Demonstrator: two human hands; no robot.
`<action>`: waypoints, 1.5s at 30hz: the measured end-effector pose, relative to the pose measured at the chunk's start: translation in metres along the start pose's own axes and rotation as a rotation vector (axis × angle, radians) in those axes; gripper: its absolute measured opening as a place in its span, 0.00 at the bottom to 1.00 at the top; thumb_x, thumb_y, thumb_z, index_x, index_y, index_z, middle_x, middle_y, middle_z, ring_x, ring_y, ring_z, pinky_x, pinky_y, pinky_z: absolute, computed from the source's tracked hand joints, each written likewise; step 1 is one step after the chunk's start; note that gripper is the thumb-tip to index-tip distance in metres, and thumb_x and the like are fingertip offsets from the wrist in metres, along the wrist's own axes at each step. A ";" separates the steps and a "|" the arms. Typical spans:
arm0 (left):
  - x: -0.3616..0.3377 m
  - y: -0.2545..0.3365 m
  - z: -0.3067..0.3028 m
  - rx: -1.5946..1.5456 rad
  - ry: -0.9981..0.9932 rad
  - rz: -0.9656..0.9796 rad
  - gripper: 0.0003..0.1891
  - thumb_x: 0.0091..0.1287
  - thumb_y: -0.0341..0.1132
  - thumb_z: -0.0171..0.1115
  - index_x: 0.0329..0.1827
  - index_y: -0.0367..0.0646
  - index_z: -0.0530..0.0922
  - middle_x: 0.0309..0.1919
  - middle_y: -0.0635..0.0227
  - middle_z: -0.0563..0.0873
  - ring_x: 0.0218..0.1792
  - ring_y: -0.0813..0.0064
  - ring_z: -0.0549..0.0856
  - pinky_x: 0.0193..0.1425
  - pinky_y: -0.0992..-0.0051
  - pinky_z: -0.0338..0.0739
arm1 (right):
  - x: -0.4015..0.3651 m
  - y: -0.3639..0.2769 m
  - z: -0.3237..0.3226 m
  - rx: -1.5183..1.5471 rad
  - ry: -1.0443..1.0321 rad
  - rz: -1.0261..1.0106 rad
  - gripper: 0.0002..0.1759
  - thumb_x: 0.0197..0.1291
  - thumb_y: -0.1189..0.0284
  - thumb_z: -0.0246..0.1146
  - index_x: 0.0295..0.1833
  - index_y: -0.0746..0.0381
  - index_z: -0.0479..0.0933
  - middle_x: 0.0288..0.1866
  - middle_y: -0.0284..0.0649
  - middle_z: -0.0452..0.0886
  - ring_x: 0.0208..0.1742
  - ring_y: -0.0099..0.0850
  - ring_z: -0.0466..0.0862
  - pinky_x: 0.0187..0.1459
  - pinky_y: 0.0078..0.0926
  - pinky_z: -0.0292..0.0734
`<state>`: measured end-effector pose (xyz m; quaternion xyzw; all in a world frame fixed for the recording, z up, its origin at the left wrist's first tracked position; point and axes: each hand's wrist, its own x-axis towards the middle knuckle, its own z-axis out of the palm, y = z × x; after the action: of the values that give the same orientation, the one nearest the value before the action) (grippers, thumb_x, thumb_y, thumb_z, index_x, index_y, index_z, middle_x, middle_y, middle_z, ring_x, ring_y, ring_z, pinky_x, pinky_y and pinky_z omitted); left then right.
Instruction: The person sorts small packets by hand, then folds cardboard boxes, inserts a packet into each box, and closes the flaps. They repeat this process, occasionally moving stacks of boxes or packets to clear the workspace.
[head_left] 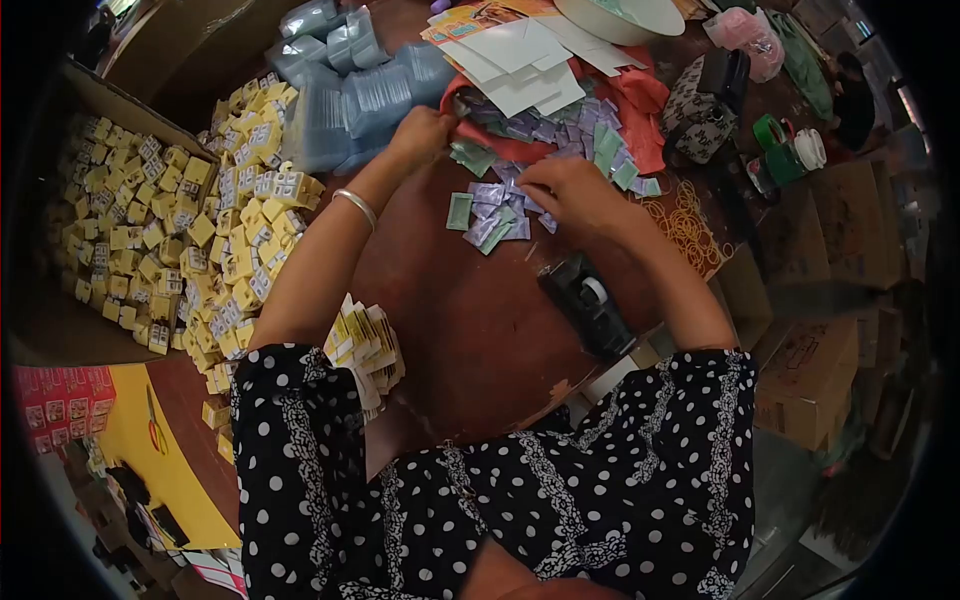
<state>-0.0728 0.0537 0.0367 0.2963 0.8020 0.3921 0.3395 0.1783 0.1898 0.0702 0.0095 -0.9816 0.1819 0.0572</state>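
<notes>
My left hand [424, 138] is closed at the rim of a red plastic bag [640, 95], its fingers wrapped on the bag's left edge. Small purple and green sachets [545, 130] fill the bag's mouth and spill out in front of it. Over the spilled sachets [490, 213] is my right hand [572, 190], fingers bent together and pointing left. Whether a sachet is pinched in its fingertips is hidden. Beside my left hand lie stacked clear plastic trays [370, 100].
Small yellow boxes [240, 220] are heaped at the left, partly inside a carton [130, 110]. A black tape dispenser [590, 305] sits near my right forearm, with yellow rubber bands [690, 228] beyond. White cards [515, 60] lie at the back, near a patterned bag [705, 105].
</notes>
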 end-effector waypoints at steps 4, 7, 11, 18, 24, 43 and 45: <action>0.008 0.049 -0.014 -0.395 -0.035 0.005 0.15 0.74 0.40 0.57 0.36 0.40 0.86 0.23 0.69 0.83 0.27 0.76 0.83 0.32 0.74 0.79 | 0.019 -0.017 0.010 0.288 0.040 -0.086 0.25 0.70 0.65 0.63 0.69 0.64 0.74 0.64 0.54 0.80 0.65 0.50 0.81 0.65 0.42 0.75; 0.018 0.070 -0.017 -0.523 -0.008 0.020 0.15 0.77 0.41 0.56 0.39 0.41 0.86 0.28 0.71 0.85 0.33 0.76 0.86 0.41 0.75 0.81 | 0.034 0.003 0.028 0.273 0.105 -0.022 0.33 0.73 0.60 0.60 0.77 0.64 0.66 0.75 0.57 0.71 0.75 0.52 0.71 0.74 0.43 0.66; 0.023 0.089 -0.021 -0.638 0.000 0.041 0.15 0.80 0.42 0.54 0.45 0.42 0.86 0.34 0.70 0.88 0.42 0.75 0.88 0.54 0.70 0.82 | 0.053 0.054 0.040 -0.040 0.267 0.192 0.39 0.74 0.54 0.57 0.80 0.67 0.60 0.77 0.59 0.67 0.78 0.54 0.68 0.77 0.43 0.63; 0.029 0.087 -0.031 -0.612 -0.037 0.074 0.14 0.78 0.41 0.56 0.47 0.44 0.88 0.34 0.71 0.89 0.38 0.77 0.87 0.52 0.69 0.80 | 0.087 0.089 0.041 0.150 0.102 -0.022 0.34 0.78 0.53 0.53 0.79 0.63 0.64 0.80 0.53 0.66 0.81 0.47 0.65 0.79 0.42 0.59; 0.033 0.072 -0.037 -0.520 -0.018 0.189 0.12 0.75 0.39 0.61 0.48 0.42 0.87 0.37 0.69 0.91 0.40 0.77 0.89 0.48 0.74 0.82 | 0.157 0.104 0.073 0.224 0.210 -0.226 0.27 0.78 0.59 0.54 0.75 0.61 0.71 0.75 0.50 0.73 0.78 0.46 0.69 0.78 0.42 0.61; 0.006 -0.009 -0.034 1.074 0.293 0.748 0.19 0.59 0.40 0.71 0.55 0.52 0.88 0.77 0.51 0.64 0.83 0.47 0.54 0.78 0.39 0.59 | 0.173 0.113 0.098 0.088 0.344 -0.251 0.29 0.72 0.59 0.62 0.75 0.56 0.71 0.78 0.50 0.68 0.81 0.45 0.63 0.82 0.45 0.52; 0.006 -0.016 -0.045 1.077 0.308 0.797 0.17 0.60 0.36 0.70 0.54 0.50 0.88 0.78 0.50 0.63 0.82 0.45 0.57 0.79 0.45 0.61 | 0.162 0.093 0.089 -0.052 0.340 -0.319 0.29 0.73 0.59 0.61 0.76 0.55 0.70 0.78 0.50 0.68 0.81 0.45 0.63 0.81 0.46 0.52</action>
<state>-0.1143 0.0306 0.0423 0.6371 0.7540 0.0717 -0.1432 0.0036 0.2456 -0.0268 0.1324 -0.9482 0.1441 0.2502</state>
